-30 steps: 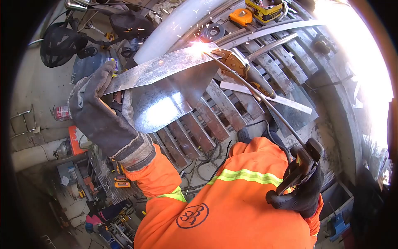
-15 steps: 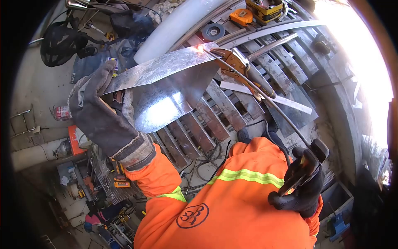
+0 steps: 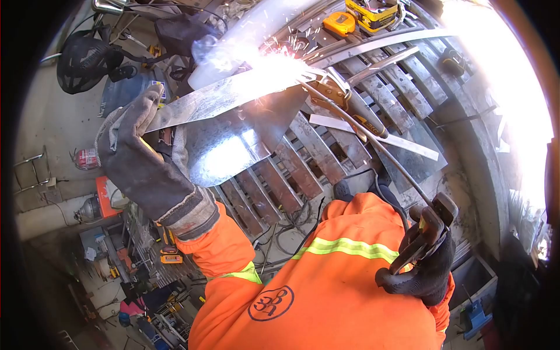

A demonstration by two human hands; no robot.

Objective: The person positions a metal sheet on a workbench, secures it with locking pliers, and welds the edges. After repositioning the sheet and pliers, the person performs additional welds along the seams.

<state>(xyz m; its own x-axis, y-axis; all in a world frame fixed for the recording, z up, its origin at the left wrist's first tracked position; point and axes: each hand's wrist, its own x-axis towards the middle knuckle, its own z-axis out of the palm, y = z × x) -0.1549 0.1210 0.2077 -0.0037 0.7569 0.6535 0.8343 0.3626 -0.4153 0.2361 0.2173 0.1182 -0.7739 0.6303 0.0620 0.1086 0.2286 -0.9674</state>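
My left hand point(image 3: 146, 140), in a thick grey work glove, is closed on the left end of a bent metal sheet point(image 3: 216, 99). In a black glove, my right hand point(image 3: 423, 265) grips a welding electrode holder point(image 3: 434, 224). From its jaws a long welding rod point(image 3: 391, 157) runs up and left to the sheet's far corner. A bright arc point(image 3: 280, 64) with sparks and smoke burns there and hides the rod's tip. Locking pliers point(image 3: 335, 96) are clamped at that corner, partly lost in the glare.
Beneath lies a slatted metal rack point(image 3: 297, 163). A flat metal strip point(image 3: 373, 137), a yellow tape measure point(image 3: 339, 23), a yellow box point(image 3: 373, 14) and a white pipe point(image 3: 233, 41) lie around it. Cables point(image 3: 286, 233) run below; a fire extinguisher point(image 3: 86, 158) is at left.
The small glow at the sheet's corner has grown into a blazing arc with flying sparks and smoke. My right hand and the rod have shifted slightly; my left hand holds its place.
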